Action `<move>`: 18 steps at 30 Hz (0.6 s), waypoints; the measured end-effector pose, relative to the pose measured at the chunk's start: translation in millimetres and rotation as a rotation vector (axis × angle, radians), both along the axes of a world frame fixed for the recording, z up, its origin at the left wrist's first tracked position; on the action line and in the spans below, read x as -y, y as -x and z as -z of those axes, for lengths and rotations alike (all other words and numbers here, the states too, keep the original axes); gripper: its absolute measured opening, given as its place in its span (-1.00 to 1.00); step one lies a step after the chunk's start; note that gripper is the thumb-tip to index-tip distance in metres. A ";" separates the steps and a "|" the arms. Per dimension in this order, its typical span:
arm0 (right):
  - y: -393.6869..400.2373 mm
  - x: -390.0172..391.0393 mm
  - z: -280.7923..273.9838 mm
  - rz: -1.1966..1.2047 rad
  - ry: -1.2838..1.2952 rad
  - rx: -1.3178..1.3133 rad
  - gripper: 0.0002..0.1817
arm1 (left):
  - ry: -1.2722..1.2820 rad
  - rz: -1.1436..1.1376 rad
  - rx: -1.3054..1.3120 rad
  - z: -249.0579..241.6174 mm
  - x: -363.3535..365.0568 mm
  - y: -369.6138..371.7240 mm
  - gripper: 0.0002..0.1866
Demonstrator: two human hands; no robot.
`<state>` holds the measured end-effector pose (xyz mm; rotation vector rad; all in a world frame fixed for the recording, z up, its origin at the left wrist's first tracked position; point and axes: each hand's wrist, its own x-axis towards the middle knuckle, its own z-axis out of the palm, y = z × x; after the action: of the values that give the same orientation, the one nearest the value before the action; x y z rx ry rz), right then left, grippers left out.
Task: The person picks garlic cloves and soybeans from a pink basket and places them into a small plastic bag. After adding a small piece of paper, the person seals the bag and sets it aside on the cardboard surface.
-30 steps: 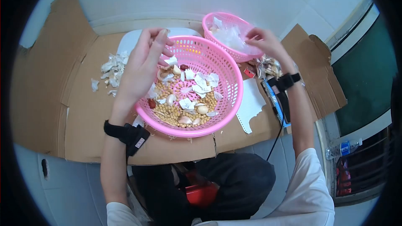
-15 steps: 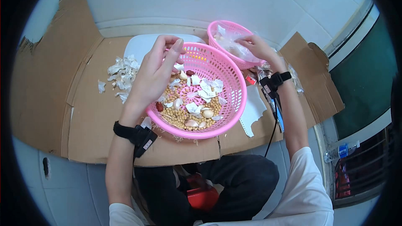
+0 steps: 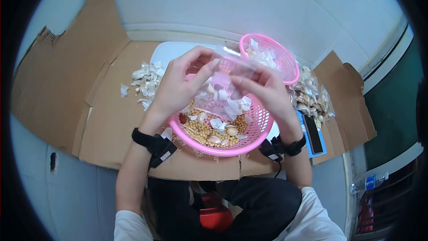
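Holding a clear plastic bag (image 3: 232, 69) between them above the big pink basket (image 3: 249, 140), the left hand (image 3: 180, 85) and right hand (image 3: 263, 91) each pinch an edge with closed fingertips. Soybeans, garlic cloves and skins lie in the basket. Left of it sits a pile of garlic skins (image 3: 145, 80); beyond it, a smaller pink basket (image 3: 285, 62).

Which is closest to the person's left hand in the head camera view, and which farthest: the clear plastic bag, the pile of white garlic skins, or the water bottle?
1. Clear plastic bag: pinched by the left hand, above the big pink basket.
2. Pile of garlic skins: on the cardboard, just left of that hand.
3. Water bottle: far off at the lower right edge.
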<state>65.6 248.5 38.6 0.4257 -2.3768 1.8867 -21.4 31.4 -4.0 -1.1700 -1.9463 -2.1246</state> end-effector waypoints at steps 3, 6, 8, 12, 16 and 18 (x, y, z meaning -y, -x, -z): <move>-13.5 10.7 12.8 0.085 -0.079 0.043 -0.69 | 0.018 0.055 -0.071 3.3 -2.0 -4.9 -0.73; -11.1 11.4 22.9 0.125 -0.011 -0.090 -0.71 | 0.102 0.108 -0.037 1.7 5.4 -2.2 -0.79; -10.5 3.8 19.5 0.102 -0.047 -0.061 -0.73 | 0.152 0.135 -0.106 4.1 3.9 0.3 -0.78; -13.1 -0.3 16.9 -0.012 -0.118 0.029 -0.76 | 0.256 0.157 -0.224 6.4 4.4 2.6 -0.71; -8.7 -3.6 16.0 -0.048 -0.068 0.141 -0.79 | 0.231 0.160 -0.197 3.9 4.0 -0.2 -0.63; -7.6 -3.4 18.2 0.018 0.038 0.183 -0.81 | 0.202 0.010 -0.310 5.9 2.7 -1.7 -0.48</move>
<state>73.2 251.9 20.5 0.2379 -2.4400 2.0411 -19.8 28.6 -9.9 -1.4421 -2.0429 -1.6567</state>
